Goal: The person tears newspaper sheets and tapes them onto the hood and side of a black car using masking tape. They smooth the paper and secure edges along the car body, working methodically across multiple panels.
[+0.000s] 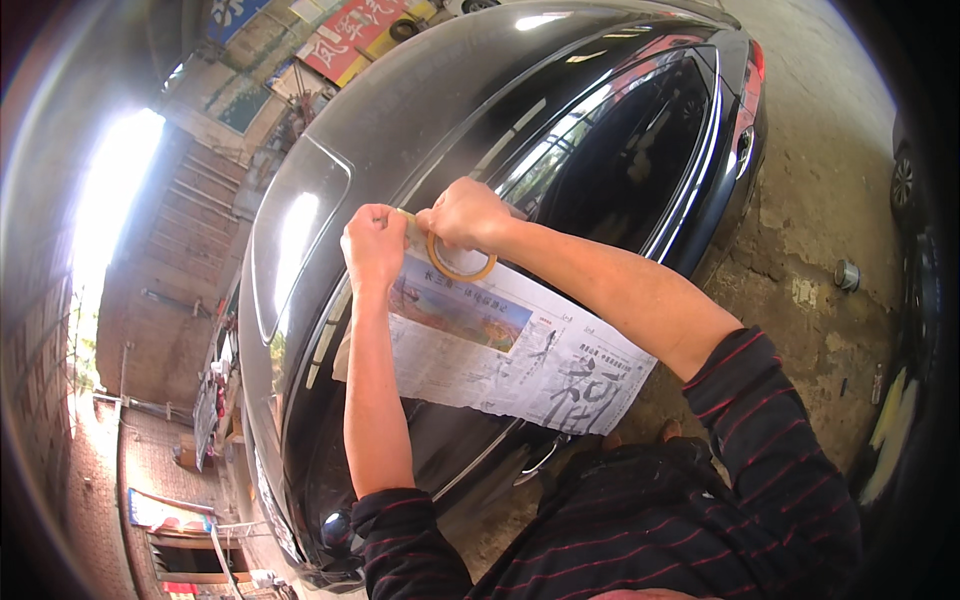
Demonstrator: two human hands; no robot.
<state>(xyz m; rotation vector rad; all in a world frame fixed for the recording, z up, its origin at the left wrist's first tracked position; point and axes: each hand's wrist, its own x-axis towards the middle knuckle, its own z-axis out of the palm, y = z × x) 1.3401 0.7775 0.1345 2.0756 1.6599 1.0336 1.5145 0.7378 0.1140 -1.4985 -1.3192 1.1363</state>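
My right hand (466,215) is closed around the upper part of a roll of masking tape (462,277). The roll's yellowish ring hangs below my fingers, over a sheet of newspaper (465,375). A short strip of tape (407,216) runs from the roll to my left hand (373,251), whose fingers are pinched at the paper's upper left corner. What exactly lies between those fingertips is hidden. The printed sheet, with a colour picture and large brush characters, lies against the side of a black car (420,135), next to a dark side window (630,157).
A chrome door handle (544,461) shows below the paper's lower edge. On the concrete floor (810,217) to the right stands a metal can (847,275). Another dark vehicle (919,300) is at the far right. Signboards (349,37) and clutter line the wall beyond the car.
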